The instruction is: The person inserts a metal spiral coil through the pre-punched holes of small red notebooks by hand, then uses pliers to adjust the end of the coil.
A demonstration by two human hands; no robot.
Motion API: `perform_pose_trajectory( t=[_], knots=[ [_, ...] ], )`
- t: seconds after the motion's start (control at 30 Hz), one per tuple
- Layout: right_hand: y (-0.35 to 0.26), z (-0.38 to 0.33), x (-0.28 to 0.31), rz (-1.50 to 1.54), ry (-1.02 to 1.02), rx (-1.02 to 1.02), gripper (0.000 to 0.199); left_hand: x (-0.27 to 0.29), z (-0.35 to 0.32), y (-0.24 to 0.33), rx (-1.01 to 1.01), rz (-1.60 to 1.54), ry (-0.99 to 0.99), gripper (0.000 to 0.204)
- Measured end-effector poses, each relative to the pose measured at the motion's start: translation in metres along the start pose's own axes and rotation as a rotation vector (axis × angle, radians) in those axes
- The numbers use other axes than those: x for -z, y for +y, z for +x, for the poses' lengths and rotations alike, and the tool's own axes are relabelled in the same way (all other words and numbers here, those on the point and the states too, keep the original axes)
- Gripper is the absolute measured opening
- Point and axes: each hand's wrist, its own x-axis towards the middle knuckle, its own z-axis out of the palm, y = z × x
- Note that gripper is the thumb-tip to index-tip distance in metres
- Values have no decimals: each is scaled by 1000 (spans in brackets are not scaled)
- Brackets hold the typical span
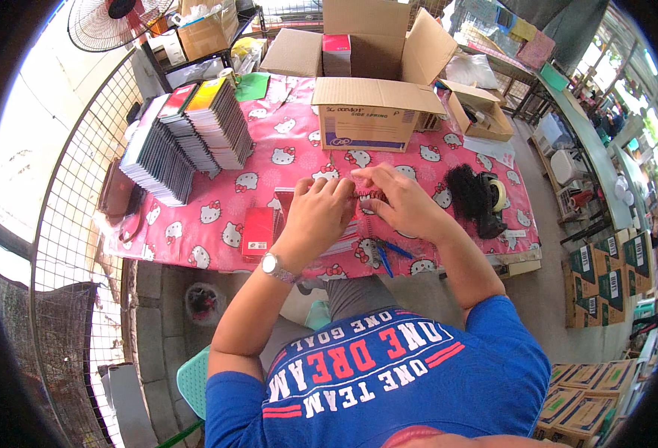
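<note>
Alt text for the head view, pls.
A person's left hand and right hand meet at a dark spiral coil over a pink-covered table. A red notebook and blue-handled pliers lie nearer the person. Toward the back stand notebook stacks at left and an open carton in the middle.

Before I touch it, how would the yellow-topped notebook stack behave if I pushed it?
The yellow-topped notebook stack would probably slip apart or tip, being many thin notebooks piled tall. Pushed leftward, it might disturb the red-topped stack close beside it. Lifted whole, it would likely feel heavy, being so much paper.
</note>
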Motion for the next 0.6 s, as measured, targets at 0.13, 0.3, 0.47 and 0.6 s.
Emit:
perform_pose_trajectory(
  t=[0.13,0.3,0.47,0.6],
  knots=[
    [62,21,-22,744,5,-407,27,6,-6,-5,27,-75,-7,21],
    [265,-31,-100,-620,-80,-575,49,-6,2,-18,-36,-148,-7,19],
    [250,-25,-84,-595,-236,-516,48,1,-15,-1,136,190,146,25],
    [118,36,-6,842,-92,-198,51,0,-21,-13,249,18,47,37]
  ],
)
